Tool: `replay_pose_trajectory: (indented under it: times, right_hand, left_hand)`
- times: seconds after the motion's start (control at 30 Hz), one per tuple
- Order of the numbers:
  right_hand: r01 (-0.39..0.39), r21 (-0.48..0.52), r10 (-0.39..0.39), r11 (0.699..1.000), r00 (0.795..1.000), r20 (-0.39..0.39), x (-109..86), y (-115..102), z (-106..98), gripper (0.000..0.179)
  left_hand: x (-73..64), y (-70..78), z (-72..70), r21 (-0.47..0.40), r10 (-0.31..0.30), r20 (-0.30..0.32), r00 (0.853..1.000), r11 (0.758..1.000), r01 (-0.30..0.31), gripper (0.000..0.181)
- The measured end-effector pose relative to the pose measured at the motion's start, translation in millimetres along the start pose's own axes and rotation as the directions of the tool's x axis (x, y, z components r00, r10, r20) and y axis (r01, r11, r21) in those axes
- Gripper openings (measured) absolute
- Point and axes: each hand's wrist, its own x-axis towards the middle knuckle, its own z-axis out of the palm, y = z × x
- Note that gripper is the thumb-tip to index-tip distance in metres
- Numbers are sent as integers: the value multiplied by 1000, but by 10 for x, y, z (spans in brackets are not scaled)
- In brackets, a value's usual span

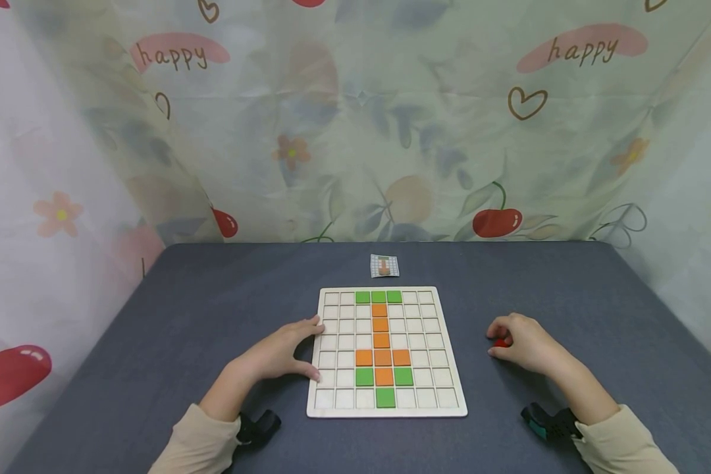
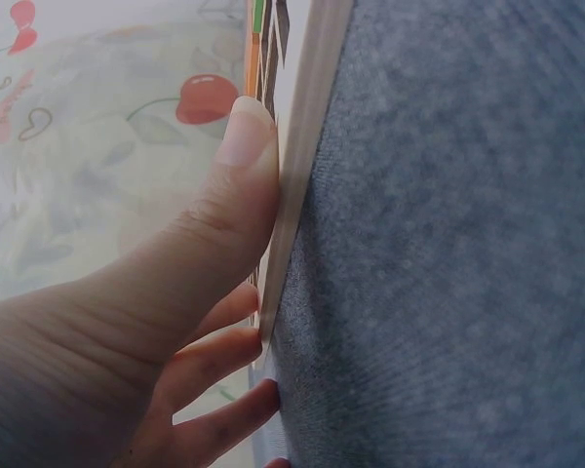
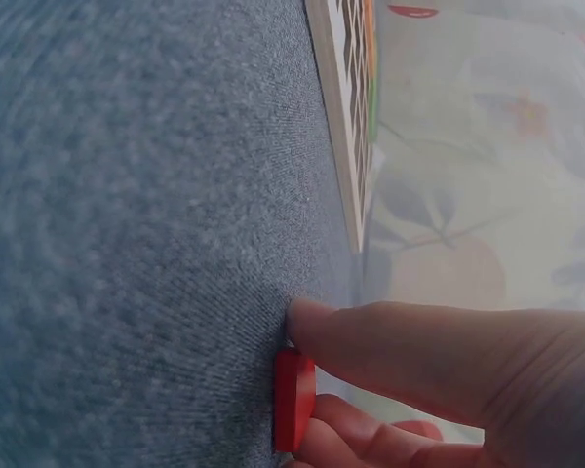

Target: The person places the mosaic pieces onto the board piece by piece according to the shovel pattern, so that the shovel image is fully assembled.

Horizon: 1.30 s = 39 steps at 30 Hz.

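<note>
A white gridded board [image 1: 432,359] lies on the dark table, with orange tiles [image 1: 382,357] in a cross shape and green tiles [image 1: 385,397] at its top and bottom. My left hand [image 1: 272,352] rests against the board's left edge, thumb and fingers spread; the left wrist view shows the thumb [image 2: 239,166] at the rim. To the right of the board, my right hand [image 1: 527,343] is low over the table. Its thumb and curled fingers pinch a small red tile [image 1: 501,343], whose edge touches or nearly touches the cloth in the right wrist view.
Behind the board lies a small printed card [image 1: 384,266] with a grid pattern. The dark cloth-covered table [image 1: 213,289] ends at a patterned curtain [image 1: 361,131]. A black camera [image 1: 259,428] is strapped to the left wrist, another [image 1: 548,421] to the right.
</note>
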Motion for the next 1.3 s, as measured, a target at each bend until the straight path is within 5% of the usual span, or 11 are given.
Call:
replay_pose_trajectory:
  times: [1.3]
  right_hand:
    - [69,24,-67,997,994,-85,-24,-174,11,22]
  left_hand:
    - [20,-17,13,8,10,-1,1000,1000,-10,86]
